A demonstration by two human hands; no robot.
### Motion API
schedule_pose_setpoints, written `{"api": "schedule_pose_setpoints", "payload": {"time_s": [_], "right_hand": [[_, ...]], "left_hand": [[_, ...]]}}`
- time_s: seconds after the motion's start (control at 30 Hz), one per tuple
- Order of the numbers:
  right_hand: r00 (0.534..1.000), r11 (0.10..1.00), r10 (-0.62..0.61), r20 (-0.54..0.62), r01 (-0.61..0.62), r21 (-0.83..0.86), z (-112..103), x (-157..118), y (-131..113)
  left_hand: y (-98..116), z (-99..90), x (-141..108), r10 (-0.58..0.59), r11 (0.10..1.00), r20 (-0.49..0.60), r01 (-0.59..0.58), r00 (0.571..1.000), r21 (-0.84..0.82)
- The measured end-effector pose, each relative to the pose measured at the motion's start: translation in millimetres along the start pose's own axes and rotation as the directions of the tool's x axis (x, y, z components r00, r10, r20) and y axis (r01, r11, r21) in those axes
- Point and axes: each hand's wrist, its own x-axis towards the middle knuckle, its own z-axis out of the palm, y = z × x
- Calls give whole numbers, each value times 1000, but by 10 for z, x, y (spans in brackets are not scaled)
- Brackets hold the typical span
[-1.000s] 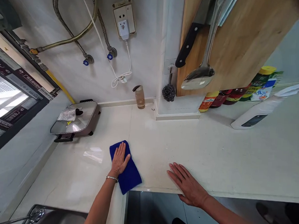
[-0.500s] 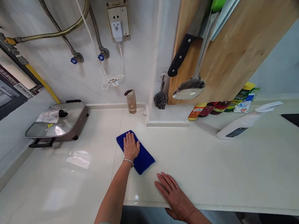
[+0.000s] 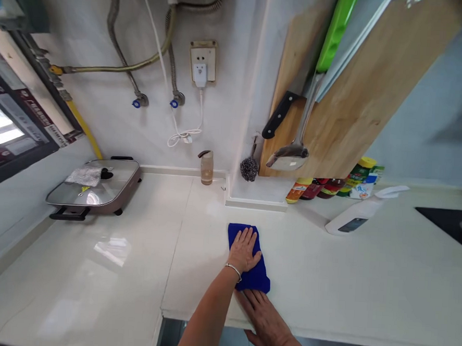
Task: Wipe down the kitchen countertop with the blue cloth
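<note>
A folded dark blue cloth (image 3: 261, 276) lies on the white counter, and my left hand (image 3: 245, 251) presses on it palm down, fingers stretched out flat. A bracelet circles that wrist. Close by, at the counter's front edge, rests my right hand (image 3: 265, 320) with its fingers extended. Its fingertips meet the near end of the cloth; whether they lie under it or only touch it I cannot tell. The right thumb hangs over the edge.
At the left stands an electric pan (image 3: 93, 185) with a glass lid. A small bottle (image 3: 206, 169) is by the wall. A knife (image 3: 279, 115), a ladle (image 3: 289, 156) and a steel scrubber (image 3: 249, 169) hang near a wooden board (image 3: 360, 108). A white spray bottle (image 3: 357, 214) stands right.
My left hand has slid the blue cloth rightward and nearer, and the cloth has turned. It now meets my right hand's fingertips. The camera view has shifted too.
</note>
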Motion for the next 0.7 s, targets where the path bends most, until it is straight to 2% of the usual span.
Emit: {"api": "schedule_pose_setpoints", "payload": {"time_s": [0.13, 0.27, 0.37, 0.5, 0.6, 0.7], "right_hand": [[1000, 999, 24, -1, -24, -24, -3, -1, 10], [985, 995, -71, -156, 59, -77, -91, -15, -14], [960, 988, -127, -250, 100, -118, -178, -48, -44], [937, 981, -166, -307, 123, -152, -222, -95, -61], [933, 976, -184, -311, 134, -173, -209, -109, -55], [931, 973, -198, -307, 148, -179, -195, -114, -37]], "left_hand": [[-271, -187, -326, -104, 995, -70, 104, 992, -10], [-728, -480, -827, -235, 970, -184, 243, 954, 19], [-1090, -744, -1281, -336, 929, -259, 364, 905, 66], [-1485, -1069, -1933, -437, 865, -315, 490, 842, 109], [-1689, -1243, -2409, -506, 818, -340, 566, 793, 103], [-1775, -1320, -2831, -558, 773, -371, 627, 743, 94]]}}
